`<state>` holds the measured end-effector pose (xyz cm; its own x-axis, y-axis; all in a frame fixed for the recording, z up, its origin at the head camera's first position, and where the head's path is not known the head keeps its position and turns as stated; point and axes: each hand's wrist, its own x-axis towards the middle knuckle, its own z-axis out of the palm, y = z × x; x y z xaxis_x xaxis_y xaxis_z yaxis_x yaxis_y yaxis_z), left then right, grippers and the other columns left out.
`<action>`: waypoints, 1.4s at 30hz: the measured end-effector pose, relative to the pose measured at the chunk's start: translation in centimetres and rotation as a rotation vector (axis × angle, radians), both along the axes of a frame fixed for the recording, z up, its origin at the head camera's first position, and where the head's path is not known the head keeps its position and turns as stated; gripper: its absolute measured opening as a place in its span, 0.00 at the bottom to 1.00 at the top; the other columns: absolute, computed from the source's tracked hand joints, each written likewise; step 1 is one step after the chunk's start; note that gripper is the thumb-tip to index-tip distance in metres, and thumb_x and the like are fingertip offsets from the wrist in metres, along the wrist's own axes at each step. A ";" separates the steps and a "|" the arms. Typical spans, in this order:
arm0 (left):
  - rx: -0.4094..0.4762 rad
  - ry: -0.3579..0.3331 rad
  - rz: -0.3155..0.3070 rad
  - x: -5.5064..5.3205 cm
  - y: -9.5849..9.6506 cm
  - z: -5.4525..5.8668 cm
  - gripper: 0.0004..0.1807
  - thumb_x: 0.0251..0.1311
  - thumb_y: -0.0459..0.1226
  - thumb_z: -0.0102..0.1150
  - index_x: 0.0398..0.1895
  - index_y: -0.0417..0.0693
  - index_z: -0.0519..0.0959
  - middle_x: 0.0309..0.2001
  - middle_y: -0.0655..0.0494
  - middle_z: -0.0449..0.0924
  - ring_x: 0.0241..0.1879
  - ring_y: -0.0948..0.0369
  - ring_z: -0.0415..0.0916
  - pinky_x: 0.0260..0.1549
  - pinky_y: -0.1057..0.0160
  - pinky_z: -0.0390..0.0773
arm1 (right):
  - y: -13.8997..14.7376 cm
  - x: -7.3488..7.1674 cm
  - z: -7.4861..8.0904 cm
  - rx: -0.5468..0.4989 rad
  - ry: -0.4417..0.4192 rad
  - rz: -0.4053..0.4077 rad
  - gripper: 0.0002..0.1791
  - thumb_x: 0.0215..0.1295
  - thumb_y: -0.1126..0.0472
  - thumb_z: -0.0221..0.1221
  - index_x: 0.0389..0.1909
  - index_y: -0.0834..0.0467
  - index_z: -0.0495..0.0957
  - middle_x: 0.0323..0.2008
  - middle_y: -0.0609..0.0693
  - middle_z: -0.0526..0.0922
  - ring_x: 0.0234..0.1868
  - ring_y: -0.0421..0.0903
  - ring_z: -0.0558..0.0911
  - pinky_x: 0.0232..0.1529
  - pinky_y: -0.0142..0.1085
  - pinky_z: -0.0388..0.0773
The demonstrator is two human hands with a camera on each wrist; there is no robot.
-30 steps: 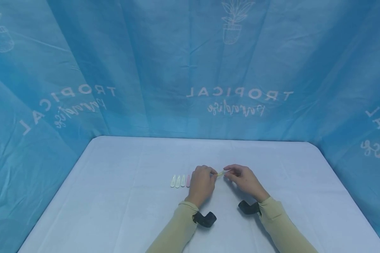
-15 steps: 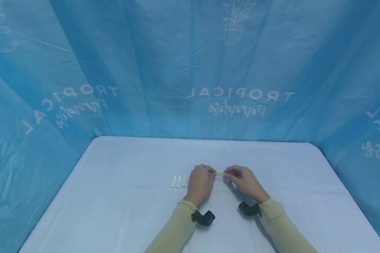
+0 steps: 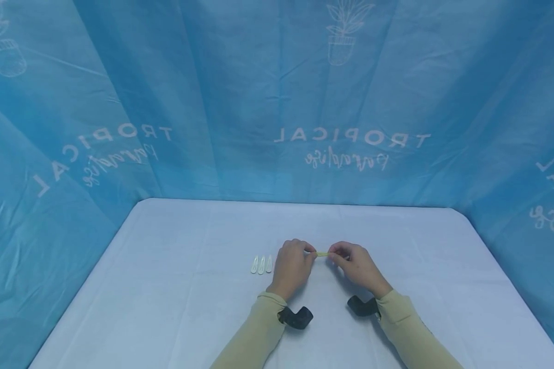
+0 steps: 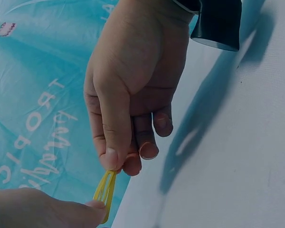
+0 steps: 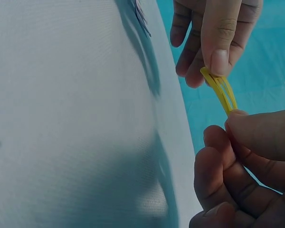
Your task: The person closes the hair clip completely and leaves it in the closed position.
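A yellow snap hair clip (image 3: 322, 253) is held in the air between both hands. My left hand (image 3: 293, 265) pinches one end between thumb and index finger. At the opposite end, my right hand (image 3: 357, 266) pinches the clip with thumb and fingertips. Seen in the left wrist view, the clip (image 4: 105, 192) has a long slotted frame with a narrow tongue. The right wrist view shows the same clip (image 5: 221, 91) slightly bowed between the two thumbs. Just left of my left hand, three pale green snap clips (image 3: 261, 265) lie side by side on the table.
A white cloth covers the table (image 3: 203, 318). Blue printed curtains (image 3: 240, 102) hang behind it and along both sides. Each wrist carries a black camera mount, the left mount (image 3: 297, 318) and the right mount (image 3: 362, 306).
The yellow clip has turned from slanted to nearly level between the hands. A pink clip beside the green ones, partly visible earlier, is now hidden by my left hand.
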<state>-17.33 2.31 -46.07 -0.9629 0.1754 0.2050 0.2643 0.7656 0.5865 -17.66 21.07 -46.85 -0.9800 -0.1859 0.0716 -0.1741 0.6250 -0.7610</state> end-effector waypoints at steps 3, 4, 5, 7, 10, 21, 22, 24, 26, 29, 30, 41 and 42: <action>-0.001 -0.008 -0.002 0.0 0.0 -0.1 0.06 0.65 0.41 0.65 0.40 0.50 0.86 0.39 0.56 0.81 0.44 0.59 0.75 0.46 0.59 0.74 | 0.1 0.0 -0.1 0.004 0.020 0.014 0.06 0.72 0.59 0.60 0.40 0.58 0.82 0.32 0.47 0.83 0.33 0.43 0.78 0.33 0.38 0.74; -0.003 -0.010 -0.003 0.0 0.0 -0.1 0.06 0.65 0.41 0.65 0.40 0.50 0.86 0.39 0.56 0.81 0.44 0.59 0.75 0.46 0.59 0.74 | 0.1 0.0 -0.1 0.007 0.029 0.020 0.06 0.72 0.59 0.60 0.40 0.58 0.81 0.32 0.47 0.83 0.33 0.43 0.78 0.33 0.38 0.74; -0.004 -0.012 -0.004 0.0 0.0 -0.1 0.07 0.65 0.42 0.65 0.40 0.50 0.86 0.39 0.56 0.81 0.44 0.59 0.75 0.46 0.59 0.74 | 0.1 0.0 0.0 0.011 0.038 0.027 0.06 0.72 0.59 0.60 0.39 0.58 0.81 0.32 0.47 0.83 0.33 0.43 0.78 0.33 0.38 0.74; -0.008 -0.012 -0.004 0.0 0.1 -0.1 0.07 0.66 0.42 0.65 0.40 0.50 0.86 0.40 0.56 0.81 0.45 0.59 0.75 0.46 0.59 0.74 | 0.2 0.0 0.0 0.017 0.054 0.040 0.06 0.73 0.59 0.59 0.39 0.58 0.81 0.33 0.46 0.83 0.34 0.43 0.78 0.34 0.38 0.74; -0.015 -0.006 -0.003 0.0 0.0 0.0 0.07 0.65 0.42 0.65 0.40 0.50 0.86 0.40 0.56 0.81 0.45 0.59 0.75 0.47 0.59 0.74 | 0.2 0.0 0.0 0.023 0.065 0.054 0.06 0.73 0.59 0.59 0.39 0.58 0.81 0.33 0.46 0.83 0.33 0.43 0.77 0.35 0.38 0.75; -0.026 0.009 -0.007 -0.1 0.0 -0.1 0.07 0.65 0.42 0.65 0.41 0.50 0.87 0.43 0.57 0.82 0.48 0.58 0.75 0.51 0.59 0.75 | 0.2 0.1 0.3 0.040 0.077 0.058 0.09 0.75 0.58 0.56 0.38 0.59 0.78 0.29 0.47 0.78 0.28 0.41 0.72 0.30 0.34 0.71; -0.024 0.009 -0.008 -0.1 0.0 -0.1 0.07 0.65 0.42 0.65 0.41 0.50 0.87 0.43 0.57 0.82 0.48 0.58 0.75 0.51 0.59 0.75 | 0.2 0.1 0.3 0.039 0.077 0.057 0.09 0.75 0.58 0.56 0.38 0.59 0.78 0.29 0.47 0.78 0.28 0.41 0.72 0.30 0.34 0.71; -0.022 0.013 -0.009 -0.2 0.0 0.0 0.07 0.65 0.42 0.65 0.41 0.50 0.87 0.43 0.57 0.82 0.48 0.59 0.75 0.51 0.59 0.75 | 0.2 0.2 0.4 0.035 0.077 0.060 0.09 0.76 0.58 0.55 0.38 0.59 0.78 0.29 0.48 0.78 0.27 0.41 0.72 0.30 0.35 0.71; -0.022 0.024 -0.012 -0.2 0.0 -0.1 0.07 0.65 0.42 0.66 0.40 0.51 0.87 0.43 0.57 0.82 0.48 0.58 0.76 0.51 0.59 0.75 | 0.1 0.2 0.4 0.035 0.080 0.055 0.09 0.76 0.58 0.55 0.38 0.60 0.78 0.29 0.48 0.78 0.27 0.41 0.72 0.29 0.35 0.72; -0.019 0.043 -0.018 -0.1 0.0 -0.1 0.07 0.65 0.42 0.66 0.40 0.51 0.87 0.43 0.57 0.83 0.48 0.58 0.76 0.51 0.59 0.75 | 0.1 0.2 0.3 0.039 0.081 0.048 0.08 0.76 0.59 0.56 0.39 0.60 0.78 0.28 0.48 0.78 0.26 0.41 0.72 0.28 0.34 0.73; -0.019 0.050 -0.019 -0.1 0.0 -0.1 0.07 0.65 0.42 0.66 0.39 0.51 0.87 0.43 0.57 0.83 0.48 0.58 0.76 0.51 0.59 0.75 | 0.1 0.1 0.3 0.042 0.081 0.044 0.08 0.75 0.59 0.56 0.39 0.60 0.78 0.28 0.48 0.78 0.25 0.41 0.73 0.28 0.34 0.73; -0.031 0.078 -0.007 0.0 0.1 -0.2 0.08 0.65 0.42 0.66 0.38 0.49 0.87 0.42 0.56 0.83 0.47 0.58 0.77 0.50 0.59 0.75 | -0.2 0.3 0.3 0.078 0.088 0.010 0.07 0.74 0.61 0.57 0.39 0.61 0.79 0.33 0.49 0.82 0.30 0.41 0.77 0.36 0.39 0.77; -0.034 0.080 -0.005 0.0 0.1 -0.2 0.08 0.65 0.43 0.65 0.38 0.49 0.87 0.42 0.56 0.83 0.47 0.58 0.77 0.50 0.59 0.75 | -0.3 0.3 0.4 0.084 0.091 0.008 0.07 0.74 0.61 0.57 0.39 0.61 0.78 0.33 0.49 0.83 0.30 0.41 0.77 0.37 0.40 0.78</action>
